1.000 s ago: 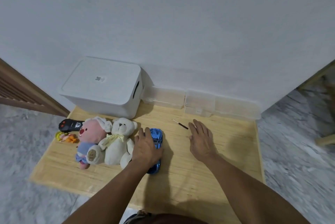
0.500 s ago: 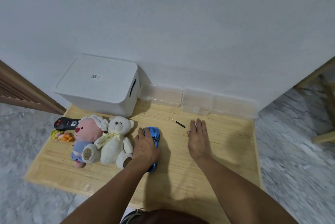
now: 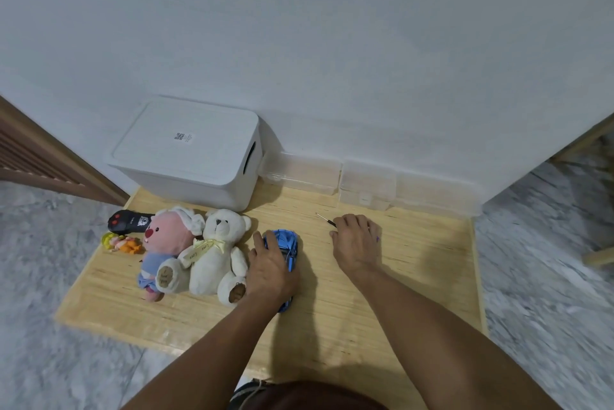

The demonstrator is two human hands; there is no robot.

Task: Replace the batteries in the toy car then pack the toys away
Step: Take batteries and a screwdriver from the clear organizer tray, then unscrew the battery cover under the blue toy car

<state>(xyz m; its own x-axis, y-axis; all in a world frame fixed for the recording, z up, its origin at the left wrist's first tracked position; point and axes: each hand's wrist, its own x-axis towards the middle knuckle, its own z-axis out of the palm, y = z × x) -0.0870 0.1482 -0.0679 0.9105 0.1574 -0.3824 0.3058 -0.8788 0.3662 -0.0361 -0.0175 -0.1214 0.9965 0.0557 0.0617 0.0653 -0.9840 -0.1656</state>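
Two bare hands were down on the low wooden table (image 3: 415, 293). The left hand (image 3: 270, 271) lay palm-down over the blue toy car (image 3: 288, 245), fingers spread and draped along its roof and near side; only the car's front end and right flank showed past the knuckles, with a sliver of its tail under the wrist. Whether the fingers actually gripped the car or merely rested on it could not be told. The car sat near the table's middle, just beside the foot of the white teddy bear (image 3: 217, 255).

The right hand (image 3: 357, 243) was well apart from the car, to its right, knuckles up with the fingers curled down toward the tabletop. Its fingertips met the handle end of a small screwdriver (image 3: 325, 219), whose thin shaft stuck out to the upper left; how firmly it was held could not be seen. Both forearms reached in from the lower edge, the left angled up from the lower left, the right from the lower right.

Left of the bear lay a pink plush toy (image 3: 166, 245), a black remote control (image 3: 128, 221) and a small yellow-orange figure (image 3: 121, 242). A white lidded storage box (image 3: 189, 150) and clear plastic boxes (image 3: 367, 183) stood along the wall.
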